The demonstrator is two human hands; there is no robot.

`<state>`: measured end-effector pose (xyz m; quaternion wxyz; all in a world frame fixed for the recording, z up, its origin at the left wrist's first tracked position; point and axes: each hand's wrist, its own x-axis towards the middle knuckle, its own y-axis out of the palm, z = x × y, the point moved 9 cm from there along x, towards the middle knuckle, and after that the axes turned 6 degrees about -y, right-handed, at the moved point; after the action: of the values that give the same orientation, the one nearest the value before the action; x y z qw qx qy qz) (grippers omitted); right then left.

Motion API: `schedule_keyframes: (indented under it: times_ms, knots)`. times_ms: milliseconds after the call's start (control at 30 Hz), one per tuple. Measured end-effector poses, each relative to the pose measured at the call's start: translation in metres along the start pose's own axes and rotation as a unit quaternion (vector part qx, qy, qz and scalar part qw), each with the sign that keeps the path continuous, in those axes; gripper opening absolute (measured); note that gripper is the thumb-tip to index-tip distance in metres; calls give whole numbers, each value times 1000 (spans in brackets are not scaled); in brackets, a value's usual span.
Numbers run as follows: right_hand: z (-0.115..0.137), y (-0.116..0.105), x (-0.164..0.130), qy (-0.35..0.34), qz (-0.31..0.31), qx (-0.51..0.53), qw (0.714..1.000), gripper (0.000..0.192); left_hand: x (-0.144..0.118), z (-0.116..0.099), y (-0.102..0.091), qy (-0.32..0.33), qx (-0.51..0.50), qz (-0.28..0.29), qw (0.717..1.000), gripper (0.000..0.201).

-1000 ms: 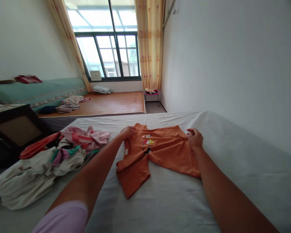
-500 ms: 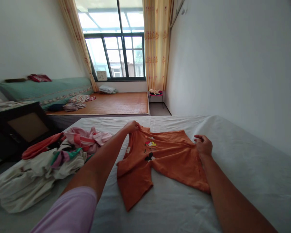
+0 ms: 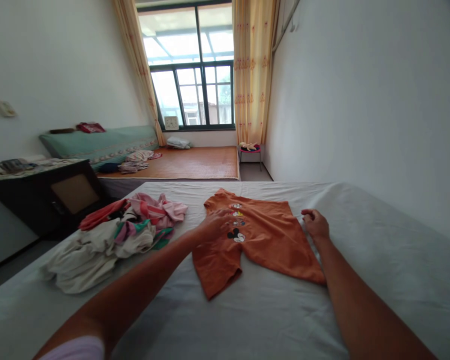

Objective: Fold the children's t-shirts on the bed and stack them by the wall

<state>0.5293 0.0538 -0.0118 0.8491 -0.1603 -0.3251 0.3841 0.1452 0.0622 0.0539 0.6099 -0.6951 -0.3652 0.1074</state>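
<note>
An orange T-shirt (image 3: 272, 227) with cartoon figures printed on its chest lies spread on the pale bed sheet (image 3: 285, 320). Its collar end is toward the left and its hem toward the right. My left hand (image 3: 214, 226) rests over the upper chest part by the print, fingers stretched out and holding nothing. Beside the hem on the right is my right hand (image 3: 316, 225), its fingers curled in, with no cloth visible between them. One short sleeve points toward me, below my left hand.
Left of the shirt lies a heap of crumpled clothes (image 3: 86, 255) in white, pink, red and green. A dark cabinet (image 3: 41, 200) stands beyond it. Further back are a second bed (image 3: 195, 162) with a brown mat and a small stool (image 3: 250, 148). A white wall (image 3: 378, 110) runs along the right.
My left hand has let go of the shirt's far shoulder and come nearer, onto its chest. The shirt lies flatter, with more of the print showing. My right hand stays by the hem.
</note>
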Motion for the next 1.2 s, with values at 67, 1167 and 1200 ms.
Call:
schedule_keyframes:
  times_ms: [67,1167,1200]
  knots:
    - [7,4,-1,-21,21,-41,999,32,-26,-15,13,-7,12,30,999,47]
    - [23,22,-17,-121,163,-186,961,35,-63,-10,17,-39,-11,1,999,43]
    - [22,22,-17,-123,163,-184,961,34,-63,-9,17,-39,-10,1,999,42]
